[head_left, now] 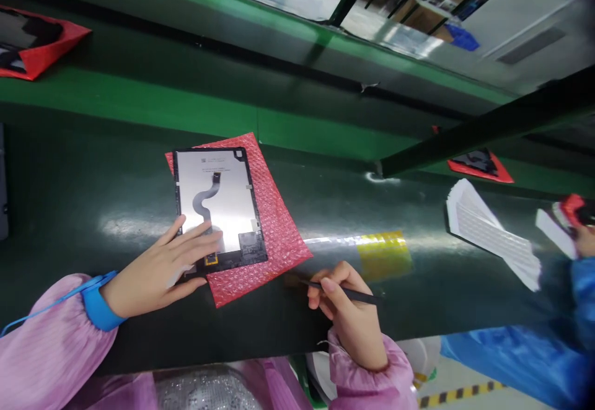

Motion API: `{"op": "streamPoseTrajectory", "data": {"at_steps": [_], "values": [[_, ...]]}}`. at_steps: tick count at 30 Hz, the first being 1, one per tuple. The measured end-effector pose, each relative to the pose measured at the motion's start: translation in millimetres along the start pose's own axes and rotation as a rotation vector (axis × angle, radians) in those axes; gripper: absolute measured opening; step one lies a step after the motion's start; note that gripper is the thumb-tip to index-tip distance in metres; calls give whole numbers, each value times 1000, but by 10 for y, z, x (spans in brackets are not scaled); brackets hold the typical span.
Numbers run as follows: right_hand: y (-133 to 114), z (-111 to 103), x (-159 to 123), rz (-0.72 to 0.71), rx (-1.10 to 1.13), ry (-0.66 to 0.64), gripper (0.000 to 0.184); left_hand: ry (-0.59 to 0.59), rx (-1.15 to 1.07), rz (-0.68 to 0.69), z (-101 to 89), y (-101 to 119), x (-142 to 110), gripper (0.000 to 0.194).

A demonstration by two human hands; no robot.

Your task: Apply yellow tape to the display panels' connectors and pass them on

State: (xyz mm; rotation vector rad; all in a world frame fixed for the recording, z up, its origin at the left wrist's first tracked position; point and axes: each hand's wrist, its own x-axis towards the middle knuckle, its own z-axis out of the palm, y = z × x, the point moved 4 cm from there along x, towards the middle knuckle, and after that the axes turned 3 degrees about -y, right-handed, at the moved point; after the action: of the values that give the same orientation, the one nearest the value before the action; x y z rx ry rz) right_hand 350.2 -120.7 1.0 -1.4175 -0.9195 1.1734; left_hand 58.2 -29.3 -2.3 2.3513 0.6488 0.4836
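A tablet screen panel (232, 205) lies back side up on a red bubble-wrap sheet (276, 230). Its silver back carries a wavy grey ribbon cable (202, 202). My left hand (179, 258) rests flat across the panel's lower left, fingers stretched out, covering the cable's lower part. A whitish patch shows near the thumb; I cannot tell what it is. To the right of the wrap, my right hand (346, 292) is closed around dark tweezers (357, 296), their tip pointing left, just above the bench. Whether the tip pinches anything is unclear.
Yellow film (385, 255) is on the green bench right of the wrap. Further right lies a fanned stack of white strips (493, 230). Red-wrapped panels (41, 44) sit on the conveyor behind. A dark post (483, 122) slants at right, near a co-worker's blue sleeve (583, 292).
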Motion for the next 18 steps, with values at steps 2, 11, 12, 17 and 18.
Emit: {"op": "streamPoseTrajectory", "data": {"at_steps": [2,11,12,17,18], "values": [[-56,231,14,-30,56,-45,34,-1,-127,-25,-48,-7,-10,52],[11,996,188,-37,-55,-242,29,-144,-12,89,-120,-25,-33,36],[32,1012,200,-30,-64,-257,27,-146,25,110,-124,-23,-33,35],[70,1026,225,21,-43,-282,23,-121,88,146,-145,-9,-8,34],[63,1028,227,30,-37,-274,23,-119,91,144,-144,-7,-1,35]]}}
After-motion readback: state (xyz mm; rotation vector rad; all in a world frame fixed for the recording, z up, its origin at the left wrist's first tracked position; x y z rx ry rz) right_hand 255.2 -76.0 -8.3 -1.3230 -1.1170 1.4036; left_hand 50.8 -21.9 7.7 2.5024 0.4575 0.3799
